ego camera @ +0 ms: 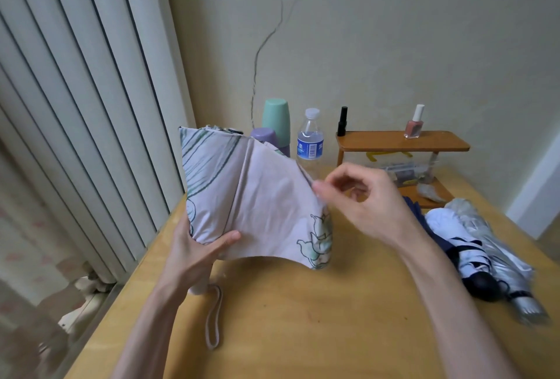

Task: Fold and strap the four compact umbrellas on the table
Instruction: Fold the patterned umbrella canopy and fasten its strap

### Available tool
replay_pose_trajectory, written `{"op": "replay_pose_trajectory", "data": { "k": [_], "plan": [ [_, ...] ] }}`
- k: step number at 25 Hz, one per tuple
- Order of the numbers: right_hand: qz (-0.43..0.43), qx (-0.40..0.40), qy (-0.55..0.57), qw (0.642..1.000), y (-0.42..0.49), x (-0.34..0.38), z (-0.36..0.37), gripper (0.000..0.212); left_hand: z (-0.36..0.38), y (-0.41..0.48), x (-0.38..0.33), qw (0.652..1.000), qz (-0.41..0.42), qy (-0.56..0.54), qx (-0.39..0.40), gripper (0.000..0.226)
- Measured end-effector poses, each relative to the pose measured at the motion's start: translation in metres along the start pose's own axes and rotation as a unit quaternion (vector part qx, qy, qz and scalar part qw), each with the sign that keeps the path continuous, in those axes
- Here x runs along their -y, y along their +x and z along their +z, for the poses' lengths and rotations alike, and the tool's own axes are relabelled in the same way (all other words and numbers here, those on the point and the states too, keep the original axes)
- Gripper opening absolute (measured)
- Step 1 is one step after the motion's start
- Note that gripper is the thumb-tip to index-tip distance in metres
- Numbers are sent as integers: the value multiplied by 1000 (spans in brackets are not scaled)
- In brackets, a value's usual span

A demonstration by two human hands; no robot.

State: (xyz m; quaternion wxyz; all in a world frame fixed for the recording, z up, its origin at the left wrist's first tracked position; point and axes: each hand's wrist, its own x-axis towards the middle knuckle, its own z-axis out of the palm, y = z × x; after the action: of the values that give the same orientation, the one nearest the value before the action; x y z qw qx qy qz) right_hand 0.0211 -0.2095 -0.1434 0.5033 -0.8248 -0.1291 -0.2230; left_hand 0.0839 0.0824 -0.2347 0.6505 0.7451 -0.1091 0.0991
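Both grips hold the pink umbrella (257, 194): left hand (197, 251) wraps its base, right hand (363, 206) pinches a fold.

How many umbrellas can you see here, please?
3 for certain: the pink umbrella gripped by the left hand, a white umbrella and a silver umbrella lying on the right. Navy cloth beside them may be a fourth, partly hidden.

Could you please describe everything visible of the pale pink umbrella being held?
The pale pink umbrella is compact, of thin fabric printed with green curved lines and a small outlined figure near the hem. Its canopy hangs loose, unstrapped. It is held upright above the wooden table: the left hand grips its lower part, the right hand pinches a panel's edge. Its pink wrist loop lies on the table.
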Motion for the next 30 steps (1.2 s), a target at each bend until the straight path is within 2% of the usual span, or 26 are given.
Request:
{"op": "replay_pose_trajectory", "data": {
  "k": [3,5,8,10,13,15,17,19,21,23,26,30],
  "plan": [
    [-20,-13,-98,995,1,-7,11,11,1,1,0,1000,3,-1,-5,79],
    [-23,-30,-74,997,3,-11,17,13,-1,1,1,1000,0,-1,-9,80],
    [-16,-13,1,1000,4,-14,10,8,-3,1,0,1000,-4,-8,-16,81],
    [-4,3,42,999,3,-16,4,13,-3,1,0,1000,-11,-15,-14,82],
    [2,42,41,998,0,-14,3,18,-1,1,4,999,-22,-32,7,82],
    [5,58,8,998,-1,-11,11,25,3,0,4,999,-25,-32,13,92],
    [-2,33,-27,999,-1,-11,20,33,8,0,4,999,-26,-35,12,95],
    [-12,-29,-70,997,0,-13,29,32,10,2,4,999,-18,-32,12,90],
    [-1,-35,-92,995,3,-18,31,29,13,2,3,1000,-6,-26,3,91],
    [16,10,-57,998,5,-20,25,23,15,2,3,999,-6,-33,-12,91],
    [43,41,61,996,5,-18,11,8,14,3,0,999,-11,-44,-10,95],
    [60,89,202,974,-3,-12,9,15,15,1,-3,999,-17,-43,7,102]
  ]
}}
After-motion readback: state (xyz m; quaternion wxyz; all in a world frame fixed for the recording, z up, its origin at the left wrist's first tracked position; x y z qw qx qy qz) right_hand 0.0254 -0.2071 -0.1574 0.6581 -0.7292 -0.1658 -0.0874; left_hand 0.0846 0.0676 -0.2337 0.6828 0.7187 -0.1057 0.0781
